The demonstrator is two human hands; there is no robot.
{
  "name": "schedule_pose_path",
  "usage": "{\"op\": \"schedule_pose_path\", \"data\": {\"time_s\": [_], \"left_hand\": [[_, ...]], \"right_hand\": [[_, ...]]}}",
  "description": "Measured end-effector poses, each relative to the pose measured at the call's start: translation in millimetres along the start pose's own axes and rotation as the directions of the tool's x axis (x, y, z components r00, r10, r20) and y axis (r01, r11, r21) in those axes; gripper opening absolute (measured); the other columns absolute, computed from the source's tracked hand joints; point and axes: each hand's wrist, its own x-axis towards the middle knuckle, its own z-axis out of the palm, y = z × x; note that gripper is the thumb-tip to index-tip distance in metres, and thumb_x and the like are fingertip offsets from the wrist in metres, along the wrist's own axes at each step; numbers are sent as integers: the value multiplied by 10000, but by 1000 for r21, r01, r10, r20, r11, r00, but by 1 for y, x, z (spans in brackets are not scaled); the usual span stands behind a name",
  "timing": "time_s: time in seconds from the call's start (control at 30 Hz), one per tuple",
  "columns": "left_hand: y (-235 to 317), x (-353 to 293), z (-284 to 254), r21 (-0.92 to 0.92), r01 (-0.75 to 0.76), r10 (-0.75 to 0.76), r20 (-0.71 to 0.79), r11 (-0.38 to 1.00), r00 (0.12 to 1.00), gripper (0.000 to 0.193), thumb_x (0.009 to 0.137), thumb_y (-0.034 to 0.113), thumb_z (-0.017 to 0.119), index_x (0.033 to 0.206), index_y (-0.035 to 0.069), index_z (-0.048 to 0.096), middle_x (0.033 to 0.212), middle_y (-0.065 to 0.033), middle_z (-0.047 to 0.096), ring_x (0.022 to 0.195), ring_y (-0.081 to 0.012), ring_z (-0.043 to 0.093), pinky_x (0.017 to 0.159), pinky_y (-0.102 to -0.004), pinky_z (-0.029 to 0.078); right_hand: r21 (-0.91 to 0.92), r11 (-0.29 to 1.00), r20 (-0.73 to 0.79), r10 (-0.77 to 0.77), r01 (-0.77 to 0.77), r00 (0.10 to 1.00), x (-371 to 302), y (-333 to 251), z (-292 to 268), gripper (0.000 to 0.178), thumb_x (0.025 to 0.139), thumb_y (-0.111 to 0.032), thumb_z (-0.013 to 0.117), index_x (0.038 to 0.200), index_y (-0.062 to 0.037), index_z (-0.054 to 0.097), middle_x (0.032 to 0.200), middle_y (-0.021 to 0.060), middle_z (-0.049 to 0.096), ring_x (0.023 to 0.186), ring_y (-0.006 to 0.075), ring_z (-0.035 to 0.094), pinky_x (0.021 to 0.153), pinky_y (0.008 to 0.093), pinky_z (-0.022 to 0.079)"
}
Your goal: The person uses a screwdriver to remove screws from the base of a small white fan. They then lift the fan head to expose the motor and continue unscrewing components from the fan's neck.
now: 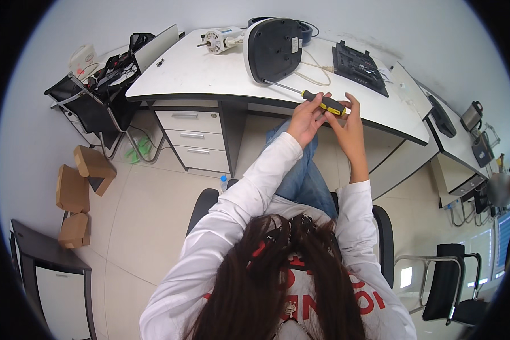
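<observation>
Fingers (355, 104): left hand (304, 122) and right hand (350, 133) grasp the screwdriver (332, 105) by its handle.
Tip (268, 82): at the black base (275, 51), lower edge.
Slip risk: neither hand braces the base; pushing could topple it.

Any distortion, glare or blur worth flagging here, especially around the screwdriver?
Head view: fisheye bowing of the white desk's front edge, black rim around the picture; head view: a bright white patch low on the right, beside the black chair; head view: screwdriver, left hand and right hand read clearly, no obvious motion blur.
</observation>
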Motion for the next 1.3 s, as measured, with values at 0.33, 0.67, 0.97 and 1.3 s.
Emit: {"op": "schedule_pose_path", "data": {"time_s": [0.33,0.67,0.97,1.3], "left_hand": [[-7,-5,1,-308,-69,68,-12,949,998,324,949,213,426,1219,35,400,1292,-105,469,1197,-223,438,1040,-355,330],[5,-7,20,-480,-81,-8,-180,873,984,296,964,158,330,1211,7,389,1285,-126,466,1194,-270,431,1042,-376,332],[6,-18,10,-638,-48,55,-8,768,998,427,961,244,233,1297,-9,303,1381,-158,339,1288,-297,294,1087,-399,211],[6,-19,10,-654,-34,98,62,756,993,531,965,343,208,1330,-43,239,1399,-163,305,1302,-299,268,1089,-408,189]], "right_hand": [[15,971,73,236,-238,969,6,7,-5,289,835,-127,619,1096,-32,539,879,89,602,656,130,611,579,216,480],[1,995,107,-95,95,990,11,7,-8,271,817,-89,621,1066,-8,548,841,107,595,633,149,615,583,249,500],[121,952,146,264,-282,953,13,-2,-1,298,836,-113,604,1107,-16,527,988,127,577,770,153,611,528,238,500],[82,968,152,225,-239,962,8,1,-2,273,869,-159,571,1092,-8,527,818,98,616,629,113,593,520,222,485]]}}
